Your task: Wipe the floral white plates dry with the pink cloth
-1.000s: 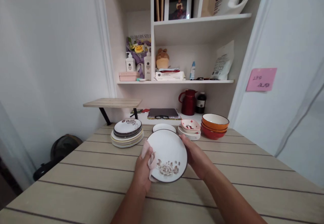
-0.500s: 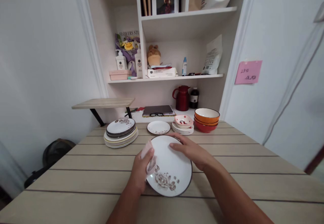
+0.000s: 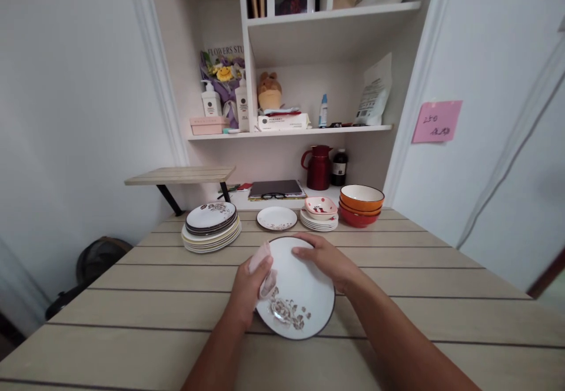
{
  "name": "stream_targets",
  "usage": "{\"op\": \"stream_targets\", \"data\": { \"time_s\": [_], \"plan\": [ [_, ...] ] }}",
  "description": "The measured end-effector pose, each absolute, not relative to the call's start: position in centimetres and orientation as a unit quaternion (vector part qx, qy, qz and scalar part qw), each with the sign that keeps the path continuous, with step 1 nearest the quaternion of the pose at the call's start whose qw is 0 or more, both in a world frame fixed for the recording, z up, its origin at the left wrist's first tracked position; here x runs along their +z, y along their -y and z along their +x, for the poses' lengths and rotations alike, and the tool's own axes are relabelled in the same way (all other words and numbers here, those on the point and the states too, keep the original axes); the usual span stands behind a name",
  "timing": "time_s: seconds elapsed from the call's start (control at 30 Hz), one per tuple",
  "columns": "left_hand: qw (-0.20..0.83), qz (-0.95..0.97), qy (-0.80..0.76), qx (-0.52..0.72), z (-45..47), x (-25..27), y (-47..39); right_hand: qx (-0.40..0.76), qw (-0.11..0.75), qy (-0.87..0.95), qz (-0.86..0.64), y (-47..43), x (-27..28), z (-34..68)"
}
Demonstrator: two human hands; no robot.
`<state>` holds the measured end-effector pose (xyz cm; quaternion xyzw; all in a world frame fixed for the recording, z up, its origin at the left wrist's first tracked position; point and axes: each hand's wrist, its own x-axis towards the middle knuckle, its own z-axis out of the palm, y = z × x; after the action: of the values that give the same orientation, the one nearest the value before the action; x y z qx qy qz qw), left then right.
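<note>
A white plate [image 3: 304, 288] with a dark rim and a brown flower print is held above the near middle of the table, its face toward me. My left hand [image 3: 252, 282] grips its left edge through a thin pale pink cloth [image 3: 267, 279], thumb on the face. On the upper right, my right hand [image 3: 324, 258] is closed on the rim, its thumb lying on the face and the other fingers going behind. What those hidden fingers do at the back cannot be seen.
Stacked plates [image 3: 210, 229] stand at the left. Behind the held plate lie a smaller plate [image 3: 276, 218], small dishes with a square bowl [image 3: 321, 207] on top, and orange and red bowls [image 3: 361, 205]. A red jug [image 3: 318, 167] and a low wooden stand [image 3: 180, 175] are farther back.
The view has tilted slightly. The cloth and my left hand have shifted a little along the plate's left edge, and the plate has turned slightly. Both hands keep their hold.
</note>
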<state>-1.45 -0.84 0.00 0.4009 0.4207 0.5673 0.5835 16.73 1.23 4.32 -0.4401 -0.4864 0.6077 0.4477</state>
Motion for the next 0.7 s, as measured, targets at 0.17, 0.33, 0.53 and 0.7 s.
{"op": "stream_targets", "data": {
  "time_s": [0.17, 0.33, 0.53, 0.7],
  "plan": [
    [0.582, 0.404, -0.425, 0.564, -1.76, -0.15, 0.66, 0.618, 0.447, 0.488, -0.424, -1.25, 4.21, 16.45],
    [0.585, 0.401, -0.423, 0.565, -1.71, -0.11, 0.72, 0.613, 0.443, 0.498, -0.425, -1.33, 4.07, 16.55],
    [0.589, 0.395, -0.422, 0.565, -1.66, 0.23, 0.87, 0.611, 0.446, 0.484, -0.439, -1.37, 4.01, 16.40],
    [0.587, 0.399, -0.434, 0.555, -1.73, 0.30, 0.89, 0.612, 0.454, 0.471, -0.446, -1.21, 4.18, 16.08]
  ]
}}
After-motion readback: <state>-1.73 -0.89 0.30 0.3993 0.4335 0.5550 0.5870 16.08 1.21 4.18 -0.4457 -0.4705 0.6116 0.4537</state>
